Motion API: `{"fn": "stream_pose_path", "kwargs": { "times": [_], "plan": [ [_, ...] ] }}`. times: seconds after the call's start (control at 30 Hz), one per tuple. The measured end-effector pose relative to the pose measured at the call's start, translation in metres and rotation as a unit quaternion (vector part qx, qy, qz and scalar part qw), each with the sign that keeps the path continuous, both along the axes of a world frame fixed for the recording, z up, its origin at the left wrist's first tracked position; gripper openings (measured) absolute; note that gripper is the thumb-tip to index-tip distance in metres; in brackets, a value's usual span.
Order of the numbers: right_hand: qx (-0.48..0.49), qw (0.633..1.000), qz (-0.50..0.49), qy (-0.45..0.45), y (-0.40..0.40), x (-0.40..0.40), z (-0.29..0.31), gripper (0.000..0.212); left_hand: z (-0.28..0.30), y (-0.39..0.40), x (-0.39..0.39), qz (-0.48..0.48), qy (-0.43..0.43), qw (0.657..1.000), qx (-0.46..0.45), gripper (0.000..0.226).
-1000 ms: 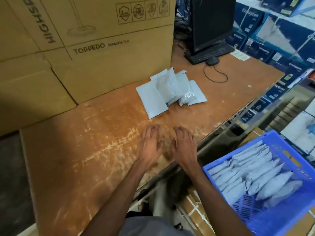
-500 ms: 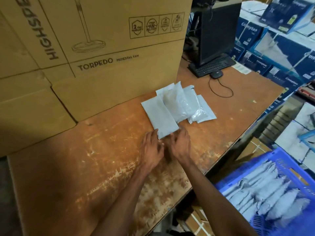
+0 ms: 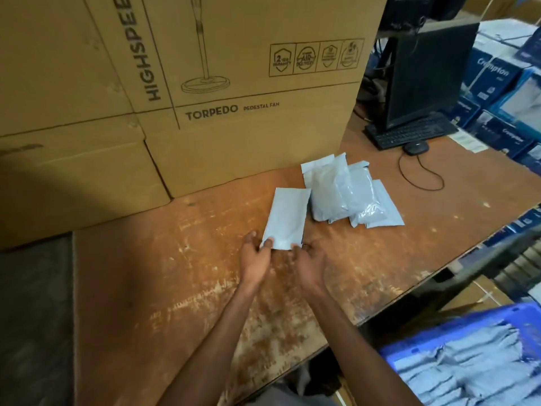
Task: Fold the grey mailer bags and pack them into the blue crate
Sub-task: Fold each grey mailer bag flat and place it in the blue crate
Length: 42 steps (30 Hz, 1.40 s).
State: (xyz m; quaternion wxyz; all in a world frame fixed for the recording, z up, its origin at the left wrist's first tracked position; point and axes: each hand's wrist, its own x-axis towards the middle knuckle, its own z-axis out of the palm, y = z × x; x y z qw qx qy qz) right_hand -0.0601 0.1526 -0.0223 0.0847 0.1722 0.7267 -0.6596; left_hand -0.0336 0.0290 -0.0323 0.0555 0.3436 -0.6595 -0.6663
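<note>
Pinching the near edge of one grey mailer bag [image 3: 288, 218], the left hand [image 3: 255, 259] and right hand [image 3: 311, 263] hold it; the pile [image 3: 345, 194] lies at two o'clock on the counter [image 3: 146, 273].

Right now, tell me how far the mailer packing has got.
Done: folded mailers already lie in the blue crate. In hand: the left hand and right hand pinch the near edge of one flat grey mailer. Left: the pile of mailers on the table.
</note>
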Motion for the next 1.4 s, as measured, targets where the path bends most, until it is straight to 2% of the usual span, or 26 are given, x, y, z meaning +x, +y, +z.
{"fn": "stream_pose_path", "kwargs": {
  "times": [0.1, 0.23, 0.33, 0.43, 0.53, 0.6, 0.67, 0.73, 0.8, 0.9, 1.13, 1.4],
  "plan": [
    [-0.031, 0.998, 0.052, -0.011, 0.001, 0.028, 0.001, 0.003, 0.001, 0.0, 0.01, 0.058, -0.005, 0.994, 0.09, 0.047],
    [-0.064, 0.994, 0.091, 0.008, 0.011, 0.058, -0.004, 0.009, 0.004, 0.002, 0.034, 0.1, 0.008, 0.993, 0.069, 0.043],
    [-0.046, 0.996, 0.066, 0.042, 0.025, 0.071, -0.013, 0.01, 0.0, -0.006, 0.06, 0.063, 0.015, 0.997, 0.034, 0.029],
    [0.033, 0.983, 0.104, 0.15, 0.044, 0.079, -0.023, 0.011, -0.002, -0.02, 0.089, -0.019, 0.035, 0.999, -0.02, 0.025],
    [0.159, 0.929, 0.151, 0.298, 0.056, 0.083, -0.032, 0.018, -0.003, -0.042, 0.11, -0.126, 0.03, 0.981, -0.145, 0.037],
    [0.234, 0.889, 0.181, 0.35, 0.06, 0.084, -0.033, 0.025, -0.001, -0.056, 0.117, -0.167, 0.012, 0.955, -0.244, 0.051],
    [0.301, 0.849, 0.221, 0.374, 0.06, 0.084, -0.033, 0.033, -0.001, -0.065, 0.119, -0.171, -0.029, 0.916, -0.362, 0.063],
    [0.372, 0.799, 0.272, 0.386, 0.06, 0.081, -0.039, 0.044, -0.002, -0.061, 0.121, -0.13, -0.09, 0.875, -0.458, 0.066],
    [0.402, 0.775, 0.32, 0.368, 0.059, 0.073, -0.043, 0.052, 0.0, -0.046, 0.121, -0.095, -0.061, 0.867, -0.486, 0.06],
    [0.416, 0.769, 0.359, 0.326, 0.057, 0.064, -0.045, 0.058, -0.006, -0.014, 0.117, -0.125, -0.005, 0.854, -0.505, 0.05],
    [0.432, 0.771, 0.321, 0.341, 0.047, 0.065, -0.039, 0.052, -0.037, 0.01, 0.112, -0.177, -0.028, 0.801, -0.571, 0.054],
    [0.413, 0.77, 0.377, 0.307, 0.026, 0.054, -0.054, 0.066, -0.045, -0.001, 0.107, -0.177, -0.027, 0.8, -0.573, 0.06]
  ]
}}
